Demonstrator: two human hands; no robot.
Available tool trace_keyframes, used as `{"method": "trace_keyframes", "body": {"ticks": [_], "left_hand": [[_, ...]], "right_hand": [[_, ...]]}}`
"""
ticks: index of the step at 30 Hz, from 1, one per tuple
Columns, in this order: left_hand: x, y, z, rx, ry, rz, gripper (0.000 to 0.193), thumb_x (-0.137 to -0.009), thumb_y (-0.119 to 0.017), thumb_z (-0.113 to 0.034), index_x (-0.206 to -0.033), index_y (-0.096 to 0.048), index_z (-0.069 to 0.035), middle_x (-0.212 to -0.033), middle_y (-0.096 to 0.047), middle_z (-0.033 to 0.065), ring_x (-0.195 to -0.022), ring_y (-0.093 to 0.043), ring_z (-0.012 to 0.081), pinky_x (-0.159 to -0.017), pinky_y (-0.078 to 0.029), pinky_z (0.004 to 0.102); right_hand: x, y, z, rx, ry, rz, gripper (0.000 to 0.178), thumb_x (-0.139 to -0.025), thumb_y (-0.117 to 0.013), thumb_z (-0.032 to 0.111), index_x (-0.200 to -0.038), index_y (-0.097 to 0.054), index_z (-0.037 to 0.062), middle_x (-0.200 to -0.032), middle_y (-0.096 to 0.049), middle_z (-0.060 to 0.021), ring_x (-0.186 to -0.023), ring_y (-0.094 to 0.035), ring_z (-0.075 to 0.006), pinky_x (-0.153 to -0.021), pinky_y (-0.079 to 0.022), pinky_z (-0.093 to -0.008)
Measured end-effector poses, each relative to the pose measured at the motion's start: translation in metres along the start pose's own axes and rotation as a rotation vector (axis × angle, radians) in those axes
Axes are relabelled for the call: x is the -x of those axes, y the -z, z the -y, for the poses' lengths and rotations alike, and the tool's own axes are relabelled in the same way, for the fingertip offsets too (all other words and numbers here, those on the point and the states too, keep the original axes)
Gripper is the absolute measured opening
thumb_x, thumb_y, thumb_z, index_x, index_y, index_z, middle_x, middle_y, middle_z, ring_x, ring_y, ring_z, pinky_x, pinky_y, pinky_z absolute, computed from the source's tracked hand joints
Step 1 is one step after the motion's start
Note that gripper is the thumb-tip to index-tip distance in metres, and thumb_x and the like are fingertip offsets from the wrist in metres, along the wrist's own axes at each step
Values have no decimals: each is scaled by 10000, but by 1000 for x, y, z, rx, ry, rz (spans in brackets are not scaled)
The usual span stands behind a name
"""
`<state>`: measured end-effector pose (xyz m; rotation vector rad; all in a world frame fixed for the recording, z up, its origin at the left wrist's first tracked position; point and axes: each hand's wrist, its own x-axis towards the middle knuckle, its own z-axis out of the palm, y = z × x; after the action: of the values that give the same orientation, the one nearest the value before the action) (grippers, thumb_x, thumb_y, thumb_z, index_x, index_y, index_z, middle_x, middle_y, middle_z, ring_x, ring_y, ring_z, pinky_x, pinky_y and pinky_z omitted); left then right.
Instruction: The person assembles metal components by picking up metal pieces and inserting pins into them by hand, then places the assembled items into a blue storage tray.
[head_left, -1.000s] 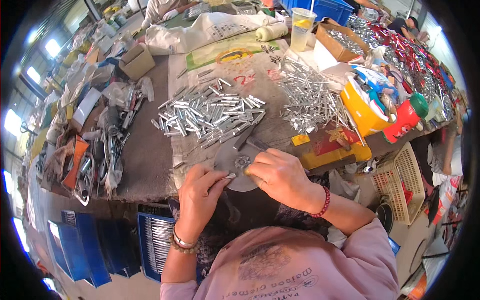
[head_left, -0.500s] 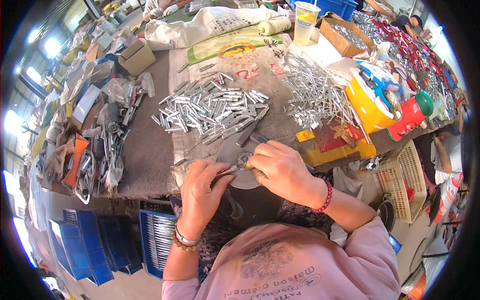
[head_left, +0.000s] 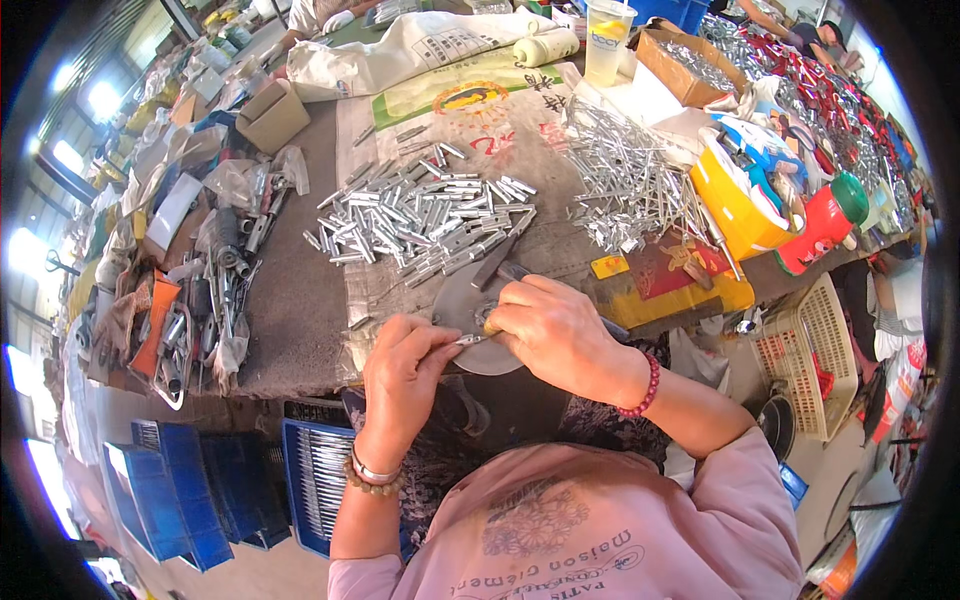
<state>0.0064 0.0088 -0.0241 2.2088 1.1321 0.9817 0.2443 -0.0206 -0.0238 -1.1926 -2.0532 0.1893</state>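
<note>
My left hand (head_left: 402,375) is closed, its thumb and fingertips pinching a small silver metal piece (head_left: 467,340) above a round grey metal plate (head_left: 490,358) at the table's front edge. Close by on the right, my right hand (head_left: 560,335) is closed, fingertips pressed together near that piece; what they hold is too small to name. A dark hammer-like tool (head_left: 492,266) lies at the plate's far side, its handle passing under my right hand; whether the palm grips it is hidden. Beyond the plate lies a heap of short silver metal tubes (head_left: 425,215).
Thin silver rods (head_left: 630,180) are piled to the right, beside a yellow box (head_left: 745,215) and a red bottle (head_left: 810,240). Tools and scraps (head_left: 205,270) crowd the left. A plastic cup (head_left: 606,45) stands at the back. Blue crates (head_left: 160,490) sit below, left; a beige basket (head_left: 800,360) right.
The metal piece in my left fingers has come nearer my right fingertips and now points toward them. My right hand has shifted slightly left.
</note>
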Motion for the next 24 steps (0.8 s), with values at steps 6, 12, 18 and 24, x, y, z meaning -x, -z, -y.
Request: {"method": "trace_keyframes", "body": {"ticks": [6, 12, 18, 24], "left_hand": [[3, -8, 0, 60, 3, 13, 201, -833, -868, 43, -1012, -809, -27, -935, -687, 101, -850, -691, 288, -734, -543, 374], [3, -4, -6, 35, -16, 20, 200, -827, -864, 68, -998, -796, -12, -921, -676, 108, -827, -682, 279, -725, -539, 371], [6, -5, -7, 24, 23, 24, 204, -834, -845, 97, -1005, -805, -7, -959, -672, 100, -874, -678, 252, -766, -537, 357], [6, -6, -7, -21, -41, -21, 184, -853, -856, 48, -1005, -785, -28, -940, -669, 107, -820, -685, 287, -717, -547, 378]], "right_hand": [[2, -6, -1, -32, 16, -13, 172, -804, -783, -25, -948, -742, 58, -937, -659, -76, -915, -665, -311, -801, -576, -431], [2, 4, 0, -80, 33, -47, 106, -825, -753, 19, -908, -720, 75, -910, -629, -88, -945, -678, -321, -835, -585, -441], [15, 78, -68, 335, -204, -167, 127, -855, -768, 33, -966, -766, 93, -976, -684, -82, -980, -721, -310, -817, -604, -439], [23, 93, -87, 419, -133, -47, 83, -849, -738, 18, -900, -752, 82, -924, -639, -77, -964, -679, -304, -849, -588, -441]]}}
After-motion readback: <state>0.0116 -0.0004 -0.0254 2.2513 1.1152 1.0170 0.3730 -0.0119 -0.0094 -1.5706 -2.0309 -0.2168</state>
